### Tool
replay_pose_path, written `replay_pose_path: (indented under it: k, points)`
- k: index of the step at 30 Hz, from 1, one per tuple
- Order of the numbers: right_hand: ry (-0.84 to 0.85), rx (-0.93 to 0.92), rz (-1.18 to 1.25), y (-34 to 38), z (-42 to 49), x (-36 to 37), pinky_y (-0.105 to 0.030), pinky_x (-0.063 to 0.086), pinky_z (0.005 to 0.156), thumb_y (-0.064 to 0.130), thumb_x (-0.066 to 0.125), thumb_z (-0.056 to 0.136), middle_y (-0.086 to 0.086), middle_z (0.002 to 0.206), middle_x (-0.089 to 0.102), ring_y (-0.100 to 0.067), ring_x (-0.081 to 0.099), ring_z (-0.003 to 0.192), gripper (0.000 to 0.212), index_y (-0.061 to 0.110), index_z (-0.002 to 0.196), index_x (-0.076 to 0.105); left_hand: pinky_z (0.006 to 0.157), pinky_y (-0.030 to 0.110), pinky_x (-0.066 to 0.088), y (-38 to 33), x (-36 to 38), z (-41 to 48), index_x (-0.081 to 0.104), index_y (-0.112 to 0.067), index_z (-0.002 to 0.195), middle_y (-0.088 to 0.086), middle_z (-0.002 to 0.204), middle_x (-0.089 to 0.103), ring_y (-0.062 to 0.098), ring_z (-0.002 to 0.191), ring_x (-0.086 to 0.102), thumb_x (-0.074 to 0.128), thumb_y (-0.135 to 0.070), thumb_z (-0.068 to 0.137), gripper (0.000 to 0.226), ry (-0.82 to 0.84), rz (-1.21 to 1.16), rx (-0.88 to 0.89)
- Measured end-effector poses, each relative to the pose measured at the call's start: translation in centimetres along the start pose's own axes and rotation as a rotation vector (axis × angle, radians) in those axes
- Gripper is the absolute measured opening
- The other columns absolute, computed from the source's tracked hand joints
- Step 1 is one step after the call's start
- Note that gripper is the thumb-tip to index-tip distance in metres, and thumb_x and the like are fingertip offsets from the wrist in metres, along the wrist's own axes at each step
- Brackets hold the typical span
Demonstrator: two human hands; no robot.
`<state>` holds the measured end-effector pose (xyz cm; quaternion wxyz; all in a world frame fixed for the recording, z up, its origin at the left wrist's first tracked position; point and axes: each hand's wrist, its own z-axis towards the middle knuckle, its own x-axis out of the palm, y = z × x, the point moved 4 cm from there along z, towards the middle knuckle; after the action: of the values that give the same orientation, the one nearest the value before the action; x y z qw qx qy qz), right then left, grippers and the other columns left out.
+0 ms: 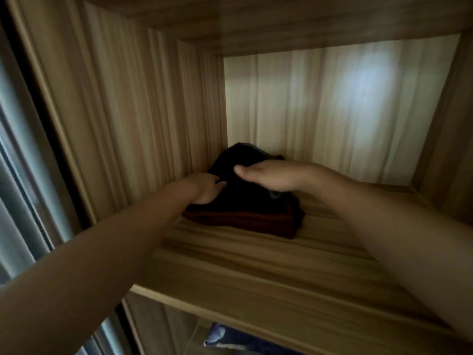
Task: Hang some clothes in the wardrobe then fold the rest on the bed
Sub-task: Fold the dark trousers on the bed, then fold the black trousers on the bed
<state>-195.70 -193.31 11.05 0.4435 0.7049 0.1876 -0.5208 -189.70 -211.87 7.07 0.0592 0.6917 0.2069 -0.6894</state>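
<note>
Both arms reach deep into the wardrobe, onto the wooden shelf (281, 252), and both hands meet at a small stack of folded clothes tucked into the back left corner. The right hand (271, 178) lies flat across the top of the black garment (245, 160), its fingers (245, 172) straight and together, palm down. That reads as a press to flatten the pile and stop the top layer from springing open. The left hand (207, 188) comes in at the stack's left side, its fingers bent in against the black cloth. Whether they pinch a fold or only push against it, I cannot tell, as the cloth is too dark there. My read is that it squares the edge while the other hand holds the pile down.

The stack itself has two layers. The black garment sits on top, rumpled and humped at the back, with a small grey patch peeking out under the right palm. Under it lies a dark red garment (243, 219), folded neat and flat, its edges sticking out in front and to the right. The pile sits close to the left side wall (153, 111) and near the pale back panel (332, 111), where a soft patch of light falls. Below the shelf, a bit of blue and white cloth (222, 336) shows
</note>
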Motion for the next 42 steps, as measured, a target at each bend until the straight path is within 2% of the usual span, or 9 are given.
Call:
replay_pose_path:
  k: [3,7,12,15,21,27,30,36,42]
  points:
    - [0.122,0.076,-0.211,-1.4,-1.5,3.2,-0.043,0.010,0.126,0.095,0.019,0.076,0.003,0.169,0.010,-0.020,0.013,0.155,0.107,0.032,0.162,0.011,0.122,0.041,0.024,0.6,1.3,-1.1,0.031,-0.020,0.156,0.007,0.162,0.030,0.024,0.147,0.031,0.019,-0.061,0.102,0.069,-0.030,-0.085,0.041]
    - [0.024,0.120,-0.181,-3.1,-1.9,4.5,-0.048,0.005,0.125,0.095,0.019,0.073,0.001,0.170,0.004,-0.025,0.005,0.155,0.102,0.041,0.160,0.010,0.124,0.043,0.016,0.7,2.5,-2.2,0.027,-0.020,0.158,0.008,0.164,0.024,0.026,0.151,0.021,0.013,-0.056,0.105,0.066,-0.101,-0.060,0.023]
    - [-0.070,0.134,-0.172,-2.0,-4.4,5.4,-0.051,0.011,0.125,0.084,0.031,0.088,-0.004,0.170,0.002,-0.030,0.003,0.155,0.090,0.037,0.161,0.006,0.125,0.043,0.005,0.0,2.7,-5.0,0.005,-0.020,0.160,0.009,0.168,0.006,0.028,0.154,0.002,0.011,-0.050,0.107,0.062,-0.059,-0.016,-0.045]
    - [-0.035,0.127,-0.212,-0.8,-7.4,4.8,-0.041,0.022,0.123,0.069,0.047,0.095,-0.005,0.169,0.008,-0.029,0.015,0.153,0.090,0.029,0.162,0.004,0.124,0.041,0.011,-0.7,1.9,-8.9,0.005,-0.019,0.160,0.010,0.167,0.007,0.028,0.153,0.009,0.019,-0.056,0.105,0.069,-0.069,-0.036,-0.087]
    - [-0.076,0.061,-0.290,3.5,-14.1,2.4,-0.029,0.041,0.102,0.057,0.055,0.097,-0.006,0.157,0.040,-0.025,0.044,0.137,0.073,0.017,0.155,0.036,0.106,0.029,0.034,-1.9,-0.4,-20.0,0.036,-0.015,0.154,0.006,0.157,0.038,0.024,0.140,0.040,0.046,-0.054,0.101,0.066,0.007,0.013,-0.098]
    - [-0.044,-0.158,-0.189,10.0,-18.2,6.7,-0.040,0.059,0.084,0.063,0.061,0.088,0.007,0.108,0.065,-0.015,0.064,0.094,0.037,0.032,0.107,0.067,0.093,0.034,0.051,0.3,-1.5,-32.8,0.065,-0.018,0.116,0.003,0.116,0.066,0.021,0.107,0.062,0.058,-0.044,0.096,0.033,-0.110,0.047,-0.225]
    - [-0.004,-0.291,-0.187,14.6,-19.6,9.9,-0.037,0.055,0.088,0.059,0.062,0.089,0.007,0.103,0.067,-0.014,0.063,0.096,0.035,0.028,0.103,0.069,0.093,0.031,0.048,4.1,-0.4,-39.0,0.066,-0.021,0.117,0.000,0.117,0.065,0.020,0.110,0.061,0.057,-0.047,0.096,0.034,-0.086,0.074,-0.365]
    - [0.119,-0.509,-0.287,23.5,-20.7,16.9,-0.025,0.037,0.054,0.057,0.059,0.094,0.009,0.074,0.058,-0.007,0.052,0.065,0.037,0.023,0.108,0.068,0.096,0.031,0.047,13.0,2.1,-50.3,0.065,-0.013,0.119,0.003,0.121,0.065,0.020,0.111,0.061,0.057,-0.044,0.097,0.040,-0.022,0.046,-0.698]
    - [0.316,-0.665,-0.346,31.4,-18.7,25.5,-0.032,0.049,0.090,0.058,0.053,0.096,0.006,0.113,0.062,-0.016,0.059,0.100,0.049,0.023,0.129,0.059,0.087,0.029,0.044,18.8,5.5,-58.7,0.064,-0.010,0.121,0.004,0.122,0.064,0.022,0.111,0.059,0.055,-0.040,0.098,0.039,0.005,-0.034,-0.912]
